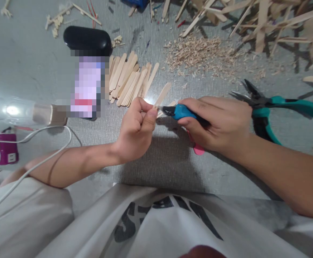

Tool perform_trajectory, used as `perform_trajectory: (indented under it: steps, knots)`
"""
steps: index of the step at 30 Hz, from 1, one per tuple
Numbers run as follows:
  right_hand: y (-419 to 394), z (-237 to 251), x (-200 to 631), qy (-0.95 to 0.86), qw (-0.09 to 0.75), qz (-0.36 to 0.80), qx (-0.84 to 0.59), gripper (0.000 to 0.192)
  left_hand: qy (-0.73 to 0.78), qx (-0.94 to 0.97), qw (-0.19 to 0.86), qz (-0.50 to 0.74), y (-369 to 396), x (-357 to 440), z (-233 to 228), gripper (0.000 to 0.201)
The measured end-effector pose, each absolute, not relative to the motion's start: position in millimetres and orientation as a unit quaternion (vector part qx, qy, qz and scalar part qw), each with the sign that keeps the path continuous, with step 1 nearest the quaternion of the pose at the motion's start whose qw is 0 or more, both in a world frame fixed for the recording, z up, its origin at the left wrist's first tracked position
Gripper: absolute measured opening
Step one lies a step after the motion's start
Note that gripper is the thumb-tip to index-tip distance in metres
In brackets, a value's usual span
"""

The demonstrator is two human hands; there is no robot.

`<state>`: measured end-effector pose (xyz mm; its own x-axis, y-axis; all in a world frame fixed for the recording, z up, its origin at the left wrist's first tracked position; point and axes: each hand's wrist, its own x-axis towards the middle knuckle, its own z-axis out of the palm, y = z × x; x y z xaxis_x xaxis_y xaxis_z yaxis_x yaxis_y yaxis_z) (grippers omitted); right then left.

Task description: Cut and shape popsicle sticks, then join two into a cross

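My left hand (140, 130) pinches a wooden craft stick (163, 94) near its lower end, the rounded tip pointing up and to the right. From the right, my right hand (212, 122) grips a blue-and-black utility knife (182, 111). Its front end meets the stick close to my left fingertips; the blade itself is hard to make out. A pile of craft sticks (129, 80) lies just beyond my left hand. Something pink (198, 149) shows under my right hand, mostly hidden. Teal-handled pliers (266, 107) rest beside my right wrist, jaws apart.
Wood shavings (196, 52) are heaped beyond my hands, with broken sticks (264, 25) at the far right. A black case (87, 38) and a blurred phone (86, 86) lie left. A white cable (67, 143) crosses by my left arm, near a purple object (4, 148).
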<state>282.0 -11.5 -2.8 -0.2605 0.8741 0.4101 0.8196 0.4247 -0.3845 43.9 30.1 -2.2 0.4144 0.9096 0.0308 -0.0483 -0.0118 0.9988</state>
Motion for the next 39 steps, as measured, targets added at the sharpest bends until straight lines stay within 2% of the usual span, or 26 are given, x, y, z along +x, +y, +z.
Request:
perform_trajectory:
  steps: [9, 18, 22, 28, 36, 39]
  knots:
    - [-11.3, -8.2, 282.5, -0.791, 0.322, 0.046, -0.519, 0.064, 0.343, 0.573, 0.624, 0.406, 28.4, 45.7, -3.4, 0.056]
    - [-12.0, 1.6, 280.4, -0.785, 0.274, 0.072, -0.551, 0.077, 0.361, 0.552, 0.645, 0.385, 28.2, 46.2, -2.5, 0.062]
    - [-12.0, 0.8, 280.5, -0.790, 0.279, 0.064, -0.542, 0.074, 0.357, 0.565, 0.636, 0.386, 28.0, 45.5, -3.7, 0.058]
    - [-12.3, -1.2, 281.7, -0.800, 0.287, 0.065, -0.524, 0.075, 0.356, 0.617, 0.576, 0.400, 25.0, 39.2, -11.0, 0.047]
    - [-17.9, 0.4, 280.0, -0.800, 0.307, 0.095, -0.507, 0.067, 0.347, 0.706, 0.449, 0.425, 25.4, 35.6, -10.8, 0.040]
    - [-18.6, 5.1, 278.8, -0.796, 0.299, 0.117, -0.513, 0.069, 0.330, 0.742, 0.391, 0.433, 27.4, 34.5, -9.2, 0.042]
